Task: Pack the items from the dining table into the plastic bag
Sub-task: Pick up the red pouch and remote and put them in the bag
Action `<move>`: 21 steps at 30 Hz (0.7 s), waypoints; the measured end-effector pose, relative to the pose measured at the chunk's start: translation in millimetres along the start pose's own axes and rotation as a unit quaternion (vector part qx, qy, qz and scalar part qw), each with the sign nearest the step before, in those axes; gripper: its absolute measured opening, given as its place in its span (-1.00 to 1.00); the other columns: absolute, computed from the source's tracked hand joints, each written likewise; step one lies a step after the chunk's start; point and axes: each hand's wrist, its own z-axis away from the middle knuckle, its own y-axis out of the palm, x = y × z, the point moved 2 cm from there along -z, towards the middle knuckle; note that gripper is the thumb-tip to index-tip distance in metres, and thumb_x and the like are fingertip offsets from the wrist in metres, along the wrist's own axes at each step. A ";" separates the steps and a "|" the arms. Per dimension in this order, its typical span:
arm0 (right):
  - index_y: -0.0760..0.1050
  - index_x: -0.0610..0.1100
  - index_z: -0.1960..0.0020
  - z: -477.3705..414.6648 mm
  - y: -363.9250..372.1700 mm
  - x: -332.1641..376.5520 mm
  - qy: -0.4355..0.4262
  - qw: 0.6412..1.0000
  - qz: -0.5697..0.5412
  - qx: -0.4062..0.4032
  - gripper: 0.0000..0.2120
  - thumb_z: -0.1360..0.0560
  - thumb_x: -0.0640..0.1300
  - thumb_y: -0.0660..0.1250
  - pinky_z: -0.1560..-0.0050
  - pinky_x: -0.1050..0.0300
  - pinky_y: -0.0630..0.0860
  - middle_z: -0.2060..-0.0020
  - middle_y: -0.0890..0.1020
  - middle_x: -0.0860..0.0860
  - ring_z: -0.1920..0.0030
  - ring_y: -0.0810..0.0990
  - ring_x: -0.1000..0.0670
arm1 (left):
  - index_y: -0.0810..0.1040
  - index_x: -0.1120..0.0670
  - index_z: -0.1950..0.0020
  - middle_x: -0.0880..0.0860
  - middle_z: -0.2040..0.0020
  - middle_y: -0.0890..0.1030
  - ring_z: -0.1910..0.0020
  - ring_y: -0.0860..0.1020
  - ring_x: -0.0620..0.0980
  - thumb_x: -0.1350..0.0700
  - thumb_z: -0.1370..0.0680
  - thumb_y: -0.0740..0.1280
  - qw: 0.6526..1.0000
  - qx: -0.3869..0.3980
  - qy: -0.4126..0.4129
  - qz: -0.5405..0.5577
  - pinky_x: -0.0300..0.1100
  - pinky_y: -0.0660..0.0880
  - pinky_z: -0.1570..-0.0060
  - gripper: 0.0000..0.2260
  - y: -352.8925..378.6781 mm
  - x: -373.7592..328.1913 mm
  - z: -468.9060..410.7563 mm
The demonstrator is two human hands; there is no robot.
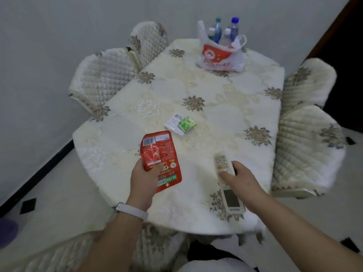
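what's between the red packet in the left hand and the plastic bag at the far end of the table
Only the white box with a green packet on it lies roughly between the red packet in the left hand and the plastic bag. Both lie flat, so carrying over them looks easy.

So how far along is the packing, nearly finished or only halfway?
Roughly halfway, it seems. Done: several bottles already stand in the plastic bag at the table's far end. In hand: the left hand grips a red packet, and the right hand is on a remote control. Left: a white box with a green packet on it, mid-table.
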 end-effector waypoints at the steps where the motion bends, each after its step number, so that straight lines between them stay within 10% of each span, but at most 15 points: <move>1: 0.48 -0.01 -0.03 11.7 -3.7 -2.4 -0.003 1.000 0.000 -0.011 -0.90 -0.53 -0.05 0.34 0.25 0.09 0.55 0.11 0.64 0.00 0.16 0.65 -0.02 | 0.58 -0.02 -0.14 0.00 0.01 0.70 0.08 0.70 0.05 0.17 -0.52 0.44 1.000 0.007 0.001 0.000 0.02 0.65 0.14 -0.78 1.7 2.0 6.8; 10: 0.52 0.04 -0.09 79.7 -63.9 -33.2 -0.011 0.994 -0.039 -0.097 -0.83 -0.51 -0.09 0.39 0.00 -0.06 0.61 0.07 0.69 0.09 0.09 0.68 0.05 | 0.59 -0.05 -0.11 0.00 0.03 0.72 0.13 0.71 0.02 0.16 -0.54 0.42 0.993 0.120 0.009 0.010 0.00 0.65 0.16 -0.82 63.2 12.1 65.0; 21: 0.53 0.02 -0.10 133.7 -196.6 -125.3 -0.007 0.957 -0.166 -0.240 -0.80 -0.50 -0.16 0.40 0.23 0.26 0.50 0.09 0.68 0.09 0.15 0.66 0.10 | 0.59 -0.01 -0.13 0.00 0.04 0.73 0.11 0.71 0.06 0.16 -0.54 0.42 0.956 0.284 0.047 -0.053 0.10 0.65 0.06 -0.81 227.0 9.4 151.0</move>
